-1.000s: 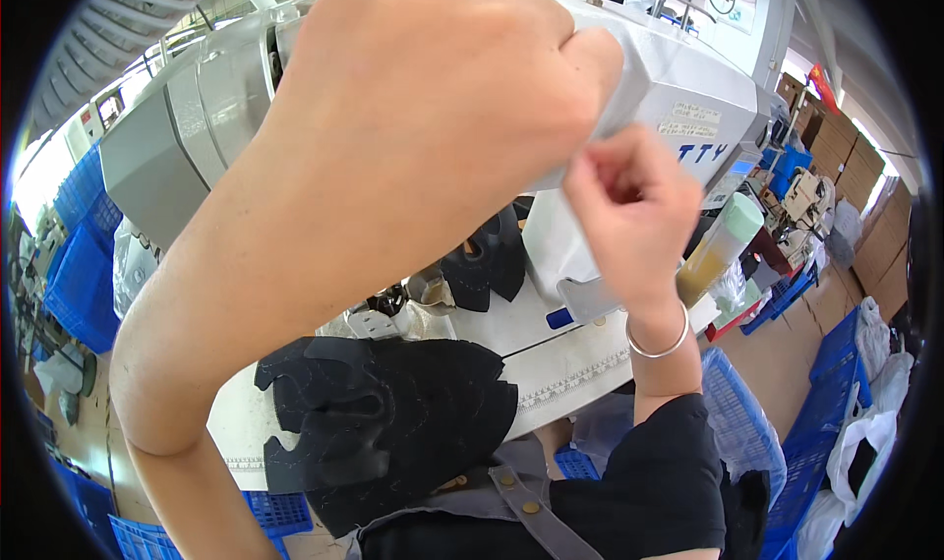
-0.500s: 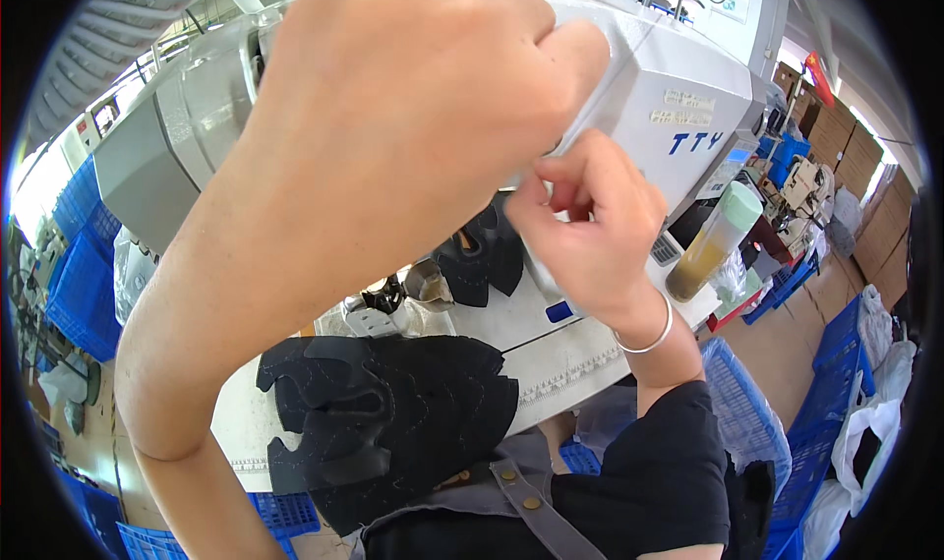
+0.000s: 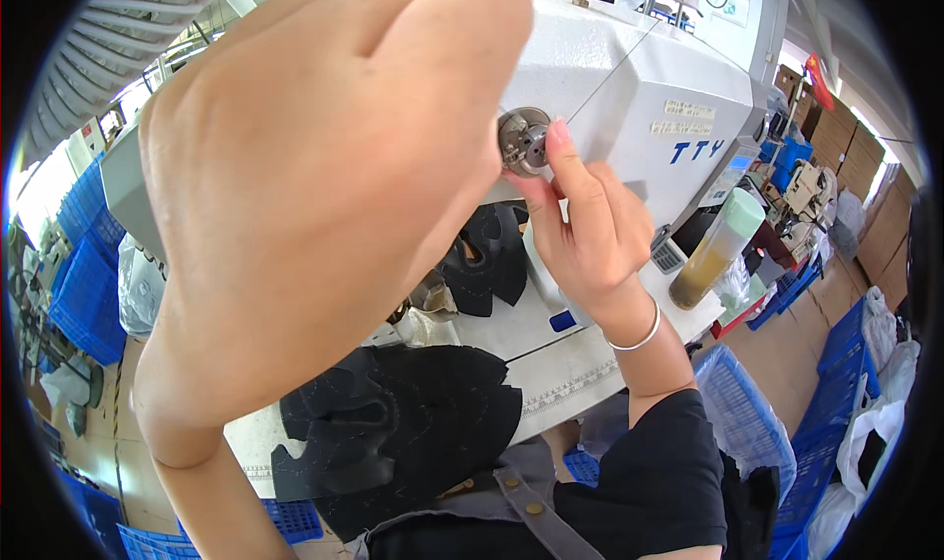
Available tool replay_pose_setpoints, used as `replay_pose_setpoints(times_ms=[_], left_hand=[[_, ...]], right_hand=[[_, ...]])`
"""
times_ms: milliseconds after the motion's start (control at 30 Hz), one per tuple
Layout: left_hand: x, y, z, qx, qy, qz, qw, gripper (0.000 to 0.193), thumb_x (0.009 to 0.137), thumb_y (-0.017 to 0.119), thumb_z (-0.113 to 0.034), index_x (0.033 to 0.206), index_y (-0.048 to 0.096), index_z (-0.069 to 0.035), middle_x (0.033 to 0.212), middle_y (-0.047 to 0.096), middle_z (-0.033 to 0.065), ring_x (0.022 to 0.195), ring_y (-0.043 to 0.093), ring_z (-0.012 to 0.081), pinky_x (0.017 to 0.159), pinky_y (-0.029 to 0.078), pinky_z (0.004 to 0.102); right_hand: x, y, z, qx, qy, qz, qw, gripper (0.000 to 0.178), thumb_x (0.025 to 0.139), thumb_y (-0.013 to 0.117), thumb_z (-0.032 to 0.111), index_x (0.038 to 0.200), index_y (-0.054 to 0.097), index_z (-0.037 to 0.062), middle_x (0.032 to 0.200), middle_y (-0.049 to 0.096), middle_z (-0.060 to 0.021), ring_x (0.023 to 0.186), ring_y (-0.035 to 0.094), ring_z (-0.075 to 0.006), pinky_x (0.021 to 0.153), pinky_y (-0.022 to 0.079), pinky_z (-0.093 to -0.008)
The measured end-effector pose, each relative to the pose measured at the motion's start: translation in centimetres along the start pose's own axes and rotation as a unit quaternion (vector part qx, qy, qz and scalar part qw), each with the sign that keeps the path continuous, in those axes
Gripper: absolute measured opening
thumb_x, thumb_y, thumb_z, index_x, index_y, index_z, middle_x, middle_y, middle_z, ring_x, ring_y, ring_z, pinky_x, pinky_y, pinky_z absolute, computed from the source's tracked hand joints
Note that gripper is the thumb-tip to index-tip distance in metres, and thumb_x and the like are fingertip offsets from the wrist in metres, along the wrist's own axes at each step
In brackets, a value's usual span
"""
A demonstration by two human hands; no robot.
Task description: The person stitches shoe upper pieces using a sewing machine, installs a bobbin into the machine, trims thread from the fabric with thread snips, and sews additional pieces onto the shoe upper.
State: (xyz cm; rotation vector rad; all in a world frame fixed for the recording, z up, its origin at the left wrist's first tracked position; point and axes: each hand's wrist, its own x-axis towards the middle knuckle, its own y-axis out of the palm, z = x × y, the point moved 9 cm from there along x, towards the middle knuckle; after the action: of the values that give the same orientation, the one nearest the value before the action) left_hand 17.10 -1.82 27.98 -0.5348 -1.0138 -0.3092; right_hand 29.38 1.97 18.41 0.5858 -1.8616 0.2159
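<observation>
A round metal bobbin case (image 3: pixel 524 141) is pinched between the thumb and fingers of my right hand (image 3: pixel 588 228), in front of the sewing machine's pale body. Large and close to the camera, my left hand (image 3: pixel 344 98) is bent with its fingers curled away from view. Its edge meets or overlaps the left side of the bobbin case; contact is unclear. A thin thread (image 3: pixel 615 76) slants across the machine housing (image 3: pixel 659 108) toward my right hand. Below lie stacked black shaped fabric pieces (image 3: pixel 413 412), with another black piece (image 3: pixel 484 255) under the machine.
A bottle with a green lid (image 3: pixel 718 250) stands on the white table (image 3: pixel 570 388), right of my right hand. A blue-ended pale object (image 3: pixel 563 320) lies near my wrist. Blue baskets (image 3: pixel 742 403) stand around the table. A control panel (image 3: pixel 733 172) is mounted at the machine's right.
My left hand has shifted left and nearer the camera, uncovering the bobbin case. My right hand has tilted upward, its thumb and fingers now visible on the case.
</observation>
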Motion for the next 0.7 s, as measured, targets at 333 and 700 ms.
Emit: replay_pose_setpoints(times_ms=[333, 700], left_hand=[[-0.5, 0.2, -1.1, 0.002, 0.09, 0.011, 0.996, 0.029, 0.062, 0.074, 0.0, 0.086, 0.058, -0.004, 0.074, 0.056, 0.0048, 0.06, 0.053, 0.0186, 0.051, 0.042, 0.0292], [-2.6, 1.9, -1.6, -0.144, 0.022, 0.055, 0.988, 0.022, 0.069, 0.076, -0.007, 0.084, 0.061, -0.007, 0.062, 0.049, 0.0022, 0.052, 0.049, 0.0156, 0.048, 0.039, 0.0288]], right_hand=[[-0.3, 2.2, 3.7, 0.064, 0.096, 0.162, 0.98, 0.074, 0.071, 0.07, 0.006, 0.14, 0.042, -0.0048, 0.062, 0.045, -0.0004, 0.046, 0.046, -0.0114, 0.04, 0.035, -0.0266], [-2.0, 1.6, 2.6, 0.336, 0.276, 0.217, 0.874, 0.027, 0.077, 0.063, -0.002, 0.103, 0.061, -0.0035, 0.084, 0.07, -0.0151, 0.047, 0.051, -0.0078, 0.044, 0.039, -0.0227]])
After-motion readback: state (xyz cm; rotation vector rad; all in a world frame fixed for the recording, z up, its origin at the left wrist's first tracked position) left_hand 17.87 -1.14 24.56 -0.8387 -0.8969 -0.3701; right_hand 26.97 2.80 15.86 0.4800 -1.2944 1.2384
